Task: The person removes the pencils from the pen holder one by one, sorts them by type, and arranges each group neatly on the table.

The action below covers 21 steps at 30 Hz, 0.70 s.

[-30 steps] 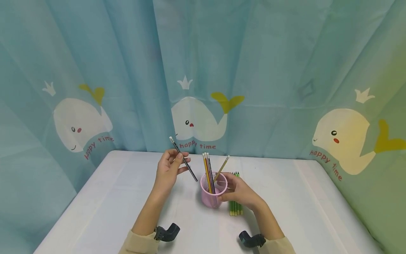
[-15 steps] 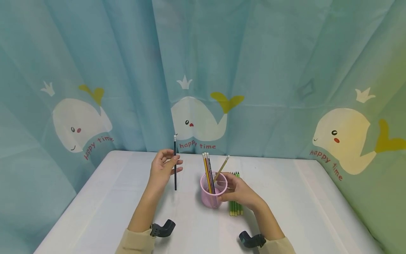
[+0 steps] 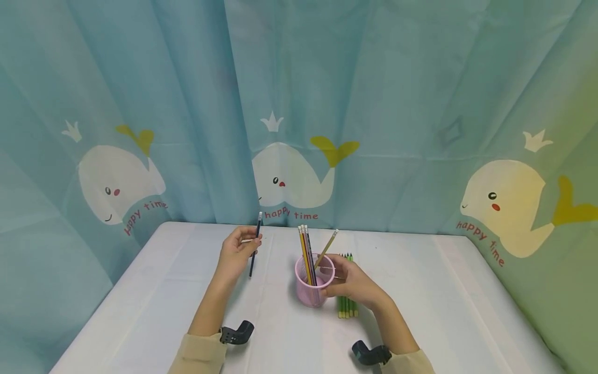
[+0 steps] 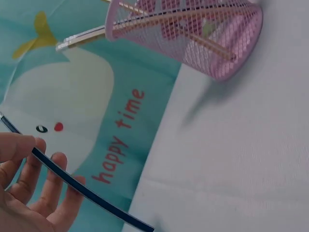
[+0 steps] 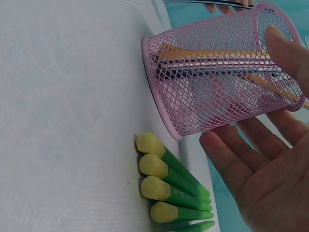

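Observation:
My left hand (image 3: 235, 253) pinches a dark pencil (image 3: 252, 266) between thumb and fingers, left of the cup. The pencil stands near upright, its white eraser end up; in the left wrist view the dark shaft (image 4: 91, 194) crosses below the fingers. On the table a pink mesh pencil cup (image 3: 306, 297) stands upright, holding several pencils (image 3: 306, 252), one of them leaning to the right. My right hand (image 3: 356, 283) grips this cup from its right side, thumb at the near rim and fingers round the back.
Several green pencils (image 3: 348, 307) lie side by side on the white table (image 3: 434, 301), right of the cup and partly under my right hand. A blue curtain (image 3: 402, 104) with printed whales hangs behind the table's far edge.
My left hand has moved left, away from the cup, with the dark pencil, which has turned from slanting to near upright and come lower. The right hand and cup have stayed in place.

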### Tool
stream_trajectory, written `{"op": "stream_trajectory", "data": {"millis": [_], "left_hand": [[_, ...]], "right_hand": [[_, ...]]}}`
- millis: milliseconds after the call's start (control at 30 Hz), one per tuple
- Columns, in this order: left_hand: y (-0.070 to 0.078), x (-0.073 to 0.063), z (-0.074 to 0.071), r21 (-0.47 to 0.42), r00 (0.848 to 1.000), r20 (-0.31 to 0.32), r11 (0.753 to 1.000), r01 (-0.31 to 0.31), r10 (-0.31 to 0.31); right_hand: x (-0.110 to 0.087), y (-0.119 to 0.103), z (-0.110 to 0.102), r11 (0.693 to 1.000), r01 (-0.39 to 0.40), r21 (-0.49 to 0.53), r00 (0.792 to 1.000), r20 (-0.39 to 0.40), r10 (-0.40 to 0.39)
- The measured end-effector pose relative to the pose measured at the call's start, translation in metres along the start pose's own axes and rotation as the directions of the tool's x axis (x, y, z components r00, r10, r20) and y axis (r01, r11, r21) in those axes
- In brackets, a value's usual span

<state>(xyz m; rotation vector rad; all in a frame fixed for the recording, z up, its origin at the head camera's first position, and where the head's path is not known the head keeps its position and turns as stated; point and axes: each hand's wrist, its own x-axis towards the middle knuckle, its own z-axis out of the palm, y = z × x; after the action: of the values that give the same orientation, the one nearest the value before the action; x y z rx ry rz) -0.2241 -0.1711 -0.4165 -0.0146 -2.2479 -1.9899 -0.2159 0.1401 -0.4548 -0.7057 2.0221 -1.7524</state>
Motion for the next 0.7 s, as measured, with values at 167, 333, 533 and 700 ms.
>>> {"op": "stream_trajectory", "data": {"millis": [167, 333, 533, 700], "left_hand": [[-0.006, 0.002, -0.003, 0.003, 1.0, -0.017, 1.0, 0.025, -0.025], [-0.011, 0.004, -0.006, -0.023, 0.998, -0.02, 0.998, 0.053, -0.053], [-0.017, 0.006, -0.011, 0.001, 0.995, -0.013, 0.996, 0.094, -0.094], [-0.02, 0.007, -0.018, 0.058, 0.995, -0.017, 0.993, 0.103, -0.102]], "right_hand": [[0.0, 0.0, 0.0, 1.0, 0.001, 0.006, 1.0, 0.001, -0.001], [0.001, 0.0, -0.001, 1.0, 0.007, 0.011, 1.0, 0.009, -0.007], [0.0, 0.001, -0.001, 1.0, 0.002, 0.004, 1.0, 0.004, -0.002], [0.0, 0.0, -0.001, 1.0, 0.0, -0.004, 1.0, -0.003, 0.0]]}}
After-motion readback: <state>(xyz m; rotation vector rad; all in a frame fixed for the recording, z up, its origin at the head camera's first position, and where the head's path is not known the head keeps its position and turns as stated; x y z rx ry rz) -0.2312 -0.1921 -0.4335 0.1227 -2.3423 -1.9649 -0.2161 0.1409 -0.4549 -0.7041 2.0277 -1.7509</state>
